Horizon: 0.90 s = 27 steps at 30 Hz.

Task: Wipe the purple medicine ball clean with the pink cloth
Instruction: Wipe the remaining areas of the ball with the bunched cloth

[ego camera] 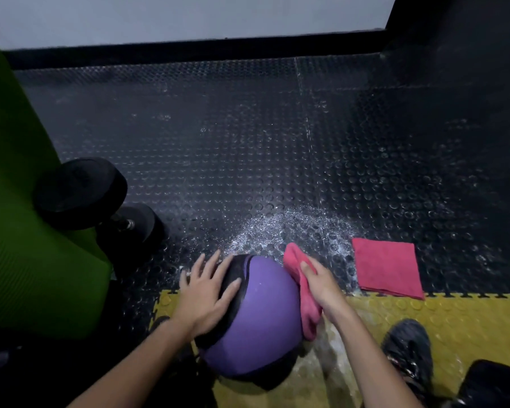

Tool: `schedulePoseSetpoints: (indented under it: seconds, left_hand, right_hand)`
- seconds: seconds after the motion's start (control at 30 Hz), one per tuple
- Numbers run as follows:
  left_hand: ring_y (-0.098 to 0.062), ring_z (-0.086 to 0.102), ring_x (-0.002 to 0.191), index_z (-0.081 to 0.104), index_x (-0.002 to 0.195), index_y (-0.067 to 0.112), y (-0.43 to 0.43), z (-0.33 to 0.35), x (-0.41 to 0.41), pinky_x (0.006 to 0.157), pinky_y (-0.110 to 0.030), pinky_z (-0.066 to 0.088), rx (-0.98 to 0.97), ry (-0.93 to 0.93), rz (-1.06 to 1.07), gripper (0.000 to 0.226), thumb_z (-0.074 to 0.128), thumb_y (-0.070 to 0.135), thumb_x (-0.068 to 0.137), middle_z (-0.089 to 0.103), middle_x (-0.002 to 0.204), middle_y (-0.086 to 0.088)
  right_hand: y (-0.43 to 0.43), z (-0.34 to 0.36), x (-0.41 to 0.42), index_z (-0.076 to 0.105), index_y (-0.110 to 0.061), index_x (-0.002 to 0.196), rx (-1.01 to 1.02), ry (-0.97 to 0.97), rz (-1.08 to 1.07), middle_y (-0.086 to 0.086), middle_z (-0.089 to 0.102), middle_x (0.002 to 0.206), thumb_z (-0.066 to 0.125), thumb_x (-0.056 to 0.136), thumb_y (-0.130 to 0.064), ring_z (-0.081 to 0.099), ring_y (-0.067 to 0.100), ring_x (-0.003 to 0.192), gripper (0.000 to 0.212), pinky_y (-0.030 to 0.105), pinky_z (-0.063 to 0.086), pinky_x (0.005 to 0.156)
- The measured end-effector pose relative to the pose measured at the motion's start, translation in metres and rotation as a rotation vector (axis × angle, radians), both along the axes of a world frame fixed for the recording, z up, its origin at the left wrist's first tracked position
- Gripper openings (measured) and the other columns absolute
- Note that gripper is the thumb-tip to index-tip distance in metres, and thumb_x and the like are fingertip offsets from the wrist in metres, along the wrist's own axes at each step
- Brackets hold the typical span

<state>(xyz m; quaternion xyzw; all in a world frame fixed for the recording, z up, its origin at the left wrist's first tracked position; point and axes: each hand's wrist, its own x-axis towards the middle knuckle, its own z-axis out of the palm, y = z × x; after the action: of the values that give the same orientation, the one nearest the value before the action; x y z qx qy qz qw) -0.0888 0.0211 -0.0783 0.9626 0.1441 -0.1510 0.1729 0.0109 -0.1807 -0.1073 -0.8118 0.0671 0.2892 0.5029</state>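
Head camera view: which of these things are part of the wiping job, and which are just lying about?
In the job:
- purple medicine ball
- pink cloth, held against the ball's right side by the right hand
- left hand, flat on the ball

Lying about:
- folded red cloth on the floor
- black dumbbell
- green mat

The person wears a black, pale-flecked shoe [408, 353].

Purple ball [265, 313] with black band, pink cloth [303, 295], black studded floor [247, 142].
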Motion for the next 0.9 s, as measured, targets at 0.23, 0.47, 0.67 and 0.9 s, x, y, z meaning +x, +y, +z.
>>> schedulePoseSetpoints:
  seconds: [0.23,0.47,0.67,0.9]
  left_hand:
    - [-0.021,0.021,0.142,0.036,0.143,0.031,-0.023,-0.018,0.003,0.113,-0.049,0.019,-0.137,-0.194,0.502,0.067,0.021,0.057,0.083,0.028,0.153,0.006]
    - [-0.018,0.03,0.139,0.045,0.139,0.021,-0.004,-0.031,-0.003,0.115,-0.038,0.02,-0.213,-0.302,0.51,0.077,0.014,0.054,0.077,0.04,0.148,0.002]
    - [-0.018,0.029,0.139,0.045,0.138,0.026,-0.008,-0.026,0.006,0.115,-0.043,0.022,-0.212,-0.298,0.468,0.076,0.012,0.056,0.077,0.039,0.148,0.004]
    - [-0.019,0.031,0.138,0.047,0.137,0.017,-0.008,-0.026,0.003,0.114,-0.038,0.023,-0.175,-0.273,0.432,0.085,0.01,0.058,0.074,0.041,0.147,-0.001]
  right_hand:
    - [0.043,0.023,-0.04,0.054,-0.016,0.124,-0.198,-0.363,0.134,0.002,0.054,0.128,0.04,0.097,-0.022,0.048,0.019,0.116,0.031,0.022,0.031,0.089]
    - [0.072,0.018,-0.026,0.064,-0.028,0.112,0.01,-0.493,0.34,-0.001,0.06,0.123,0.047,0.091,-0.021,0.05,0.018,0.117,0.028,0.031,0.036,0.103]
    - [0.059,0.017,-0.007,0.06,-0.015,0.116,-0.226,-0.197,0.22,0.007,0.059,0.12,0.042,0.096,-0.025,0.052,0.026,0.113,0.029,0.03,0.037,0.092]
    - [0.094,0.034,-0.026,0.061,-0.015,0.116,-0.1,-0.533,0.446,0.007,0.058,0.124,0.041,0.091,-0.028,0.047,0.024,0.121,0.034,0.037,0.035,0.102]
